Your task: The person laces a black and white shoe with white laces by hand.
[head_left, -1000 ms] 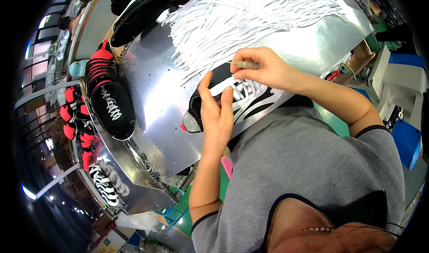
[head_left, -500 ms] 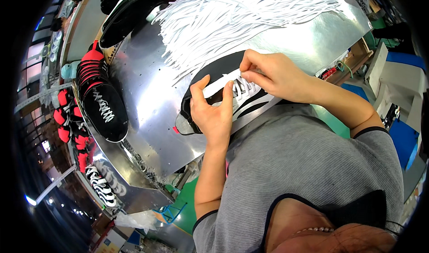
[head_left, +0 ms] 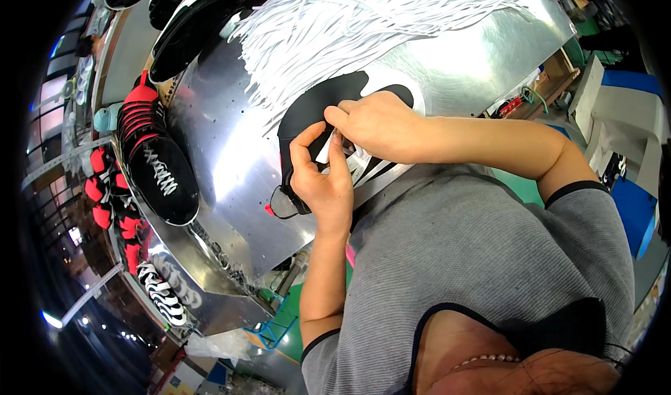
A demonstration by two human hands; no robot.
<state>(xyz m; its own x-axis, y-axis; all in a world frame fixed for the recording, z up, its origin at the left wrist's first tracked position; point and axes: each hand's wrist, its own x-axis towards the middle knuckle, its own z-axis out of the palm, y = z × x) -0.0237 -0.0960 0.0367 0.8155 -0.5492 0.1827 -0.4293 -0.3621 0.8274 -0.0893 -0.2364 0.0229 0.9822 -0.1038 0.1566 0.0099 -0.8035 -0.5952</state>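
In front of my body lies a black-and-white shoe (head_left: 304,112) with a grey heel, a red heel tab and white laces (head_left: 358,163). My left hand (head_left: 323,178) is curled over the shoe's opening. Its thumb and forefinger grip the shoe on either side of a white strip (head_left: 323,152), mostly hidden, which may be part of the tongue. Close against those fingertips, my right hand (head_left: 381,128) is pinched above the opening; its fingers hide whatever they hold.
A heap of loose white laces (head_left: 370,21) covers the far side of the metal table (head_left: 231,143). To the left stands a black shoe with red on it (head_left: 162,175). More shoes (head_left: 192,39) sit at the far left, and a white-and-blue chair (head_left: 622,108) is at the right.
My right hand has moved left along the shoe, from the laced part to my left fingertips. Much of the white strip is now covered. My left hand has shifted slightly left.
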